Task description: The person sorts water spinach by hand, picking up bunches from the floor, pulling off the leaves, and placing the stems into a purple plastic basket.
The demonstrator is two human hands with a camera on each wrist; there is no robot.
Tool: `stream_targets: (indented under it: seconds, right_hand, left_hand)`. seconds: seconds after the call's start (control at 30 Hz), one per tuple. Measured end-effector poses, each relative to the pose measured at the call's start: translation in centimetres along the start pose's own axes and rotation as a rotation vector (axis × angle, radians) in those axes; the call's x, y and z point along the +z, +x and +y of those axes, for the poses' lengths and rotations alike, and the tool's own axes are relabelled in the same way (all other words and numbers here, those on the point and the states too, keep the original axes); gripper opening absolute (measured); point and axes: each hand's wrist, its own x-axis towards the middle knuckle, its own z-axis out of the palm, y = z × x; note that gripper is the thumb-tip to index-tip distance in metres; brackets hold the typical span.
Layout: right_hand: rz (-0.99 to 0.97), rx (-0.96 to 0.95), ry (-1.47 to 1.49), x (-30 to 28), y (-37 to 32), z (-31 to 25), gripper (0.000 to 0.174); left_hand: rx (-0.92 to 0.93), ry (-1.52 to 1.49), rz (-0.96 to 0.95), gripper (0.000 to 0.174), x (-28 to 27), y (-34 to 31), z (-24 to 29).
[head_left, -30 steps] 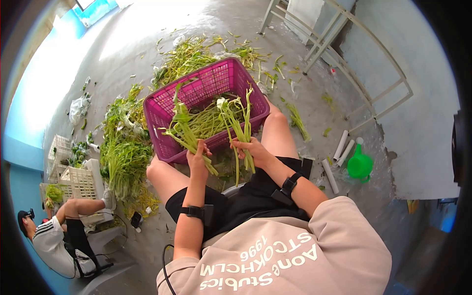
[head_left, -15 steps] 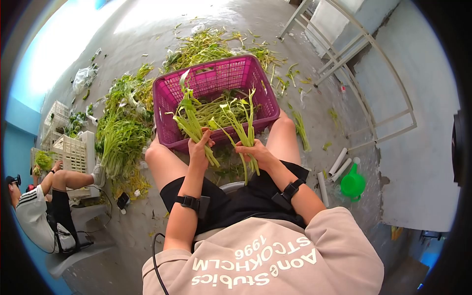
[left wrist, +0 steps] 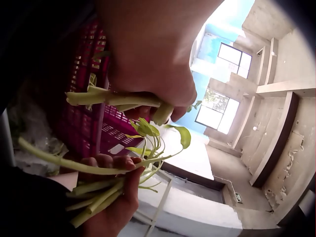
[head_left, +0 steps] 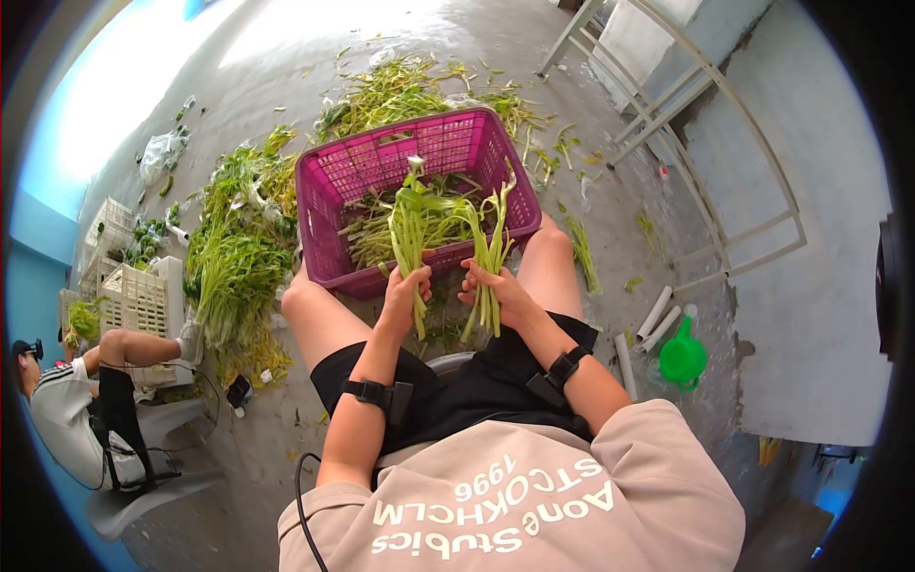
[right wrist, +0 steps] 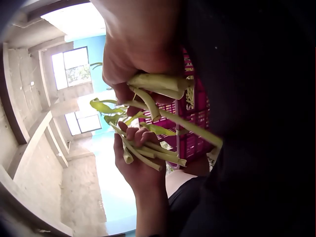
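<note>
My left hand point(head_left: 408, 286) grips a bunch of pale green leafy vegetable stems point(head_left: 407, 234), cut ends toward me and leafy tops up. Beside it my right hand point(head_left: 503, 296) holds a second bunch of stems point(head_left: 492, 250); one long stem point(left wrist: 74, 166) lies across its fingers in the left wrist view. The leafy tops of the two bunches meet over the near side of a purple plastic crate point(head_left: 329, 276). More cut stems point(head_left: 367, 234) lie inside that crate, which stands between the knees. From the right wrist view, thick stem ends point(right wrist: 157, 83) stick out of the right fist.
Heaped greens point(head_left: 233, 276) lie on the floor left of the crate, with more scattered behind it. At right are white pipes point(head_left: 658, 315), a green plastic container point(head_left: 683, 357) and a metal frame point(head_left: 710, 191). Another person point(head_left: 71, 410) sits at left near cream crates point(head_left: 133, 296).
The left hand has moved right and its bunch has turned more upright, now touching the right bunch's tops. The right hand's bunch stands more upright too. The head view shifted between the two earlier frames.
</note>
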Motion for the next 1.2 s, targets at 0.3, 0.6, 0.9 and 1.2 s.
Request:
stream_targets:
  seconds: [0.3, 0.6, 0.9, 1.2]
  right_hand:
    - [0.074, -0.269, -0.282, 0.1, 0.8, 1.3, 0.023]
    - [0.182, -0.32, -0.411, 0.3, 0.8, 1.6, 0.023]
    - [0.117, -0.3, -0.051, -0.3, -0.3, -0.9, 0.021]
    - [0.026, -0.198, 0.046, -1.0, -0.5, -1.2, 0.019]
  left_hand:
    - [0.223, 1.384, 0.046, 0.047, 3.3, -1.1, -2.7]
    - [0.028, 1.627, -0.047, 0.063, 5.1, -1.8, -1.7]
    - [0.032, 0.818, 0.001, 0.036, 0.8, 0.7, -1.8]
    - [-0.002, 0.411, 0.258, 0.026, 0.0, 0.2, -0.2]
